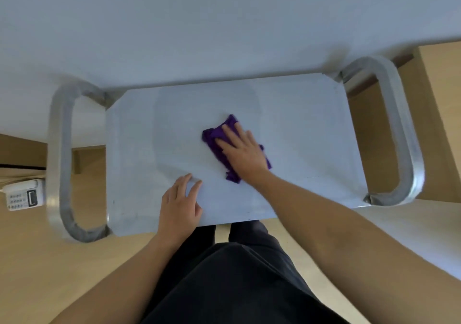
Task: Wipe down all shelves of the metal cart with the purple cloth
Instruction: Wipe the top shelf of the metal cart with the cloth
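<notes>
I look straight down on the top shelf of the metal cart (pixel 299 124), a flat grey steel sheet. The purple cloth (pixel 214 136) lies crumpled near the middle of that shelf. My right hand (pixel 243 150) lies flat on the cloth, fingers straight and spread, pressing it against the steel. My left hand (pixel 179 206) rests on the shelf near its front edge, fingers relaxed, holding nothing. The lower shelves are hidden beneath the top one.
Rounded metal handles stick out at the cart's left end (pixel 61 159) and right end (pixel 401 134). A white wall (pixel 199 24) stands directly behind the cart. A white telephone (pixel 22 194) sits on the wooden floor at the left. Wooden furniture (pixel 441 114) stands at the right.
</notes>
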### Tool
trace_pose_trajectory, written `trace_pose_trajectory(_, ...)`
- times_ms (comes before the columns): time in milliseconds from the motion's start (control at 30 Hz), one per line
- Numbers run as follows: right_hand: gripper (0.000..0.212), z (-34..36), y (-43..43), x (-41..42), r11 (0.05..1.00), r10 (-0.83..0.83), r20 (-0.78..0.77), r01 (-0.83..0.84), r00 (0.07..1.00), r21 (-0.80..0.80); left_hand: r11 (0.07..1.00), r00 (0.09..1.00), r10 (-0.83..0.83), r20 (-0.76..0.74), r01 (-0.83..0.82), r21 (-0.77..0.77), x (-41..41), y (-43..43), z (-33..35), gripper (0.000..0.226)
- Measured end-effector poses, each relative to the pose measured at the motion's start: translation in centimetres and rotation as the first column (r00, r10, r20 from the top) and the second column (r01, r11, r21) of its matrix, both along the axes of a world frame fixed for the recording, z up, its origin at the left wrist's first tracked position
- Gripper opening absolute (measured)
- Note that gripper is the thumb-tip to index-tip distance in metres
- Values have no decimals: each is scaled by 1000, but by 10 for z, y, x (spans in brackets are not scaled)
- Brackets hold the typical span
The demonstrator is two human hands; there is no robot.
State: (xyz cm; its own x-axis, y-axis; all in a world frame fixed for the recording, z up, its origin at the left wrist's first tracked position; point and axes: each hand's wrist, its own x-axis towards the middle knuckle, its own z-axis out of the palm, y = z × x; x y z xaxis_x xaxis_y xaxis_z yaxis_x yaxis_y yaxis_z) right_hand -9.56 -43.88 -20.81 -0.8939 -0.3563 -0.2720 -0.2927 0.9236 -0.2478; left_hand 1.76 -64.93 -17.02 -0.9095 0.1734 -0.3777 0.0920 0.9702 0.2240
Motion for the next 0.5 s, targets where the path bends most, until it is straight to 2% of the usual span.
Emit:
trace_pose_trajectory(67, 53, 3, 28, -6, 967, -253, -31, 254, 967, 21, 1000, 1000, 8, -4, -8, 11, 6, -21, -1, 53)
trace_pose_trajectory(133, 48, 6, 50, -2, 827, -559, -41, 561, 828, 33, 999, 1000, 20, -14, -20, 26, 12, -42, -2, 53)
trace_pose_trajectory(167, 47, 6, 53, 2, 753, -655, -46, 657, 754, 40, 999, 999, 27, -18, -26, 30, 15, -53, -3, 53)
trace_pose_trajectory(200, 47, 7, 49, 7, 701, -710, -51, 711, 703, 49, 999, 999, 32, -22, -32, 34, 17, -62, -3, 52)
trace_pose_trajectory(267, 49, 7, 21, 14, 655, -749, -67, 752, 659, 77, 998, 999, 31, -23, -30, 50, 20, -77, -5, 53)
trace_pose_trajectory(333, 55, 9, -25, 18, 662, -741, -59, 743, 668, 97, 998, 1000, 19, -11, -18, 62, 22, -88, -6, 54)
trace_pose_trajectory(367, 61, 8, -53, 20, 706, -699, -42, 698, 714, 121, 998, 1000, 15, -4, -15, 63, 22, -93, -6, 54)
trace_pose_trajectory(400, 69, 9, -83, 22, 780, -613, -17, 608, 790, 148, 998, 1000, 13, 1, -14, 63, 22, -97, -6, 54)
trace_pose_trajectory(467, 86, 9, -144, 29, 935, -329, 45, 318, 943, 158, 997, 1000, 19, 4, -19, 69, 22, -104, -6, 55)
trace_pose_trajectory(500, 93, 9, -168, 34, 977, -189, 78, 179, 979, 119, 997, 1000, 24, 5, -24, 74, 22, -105, -5, 56)
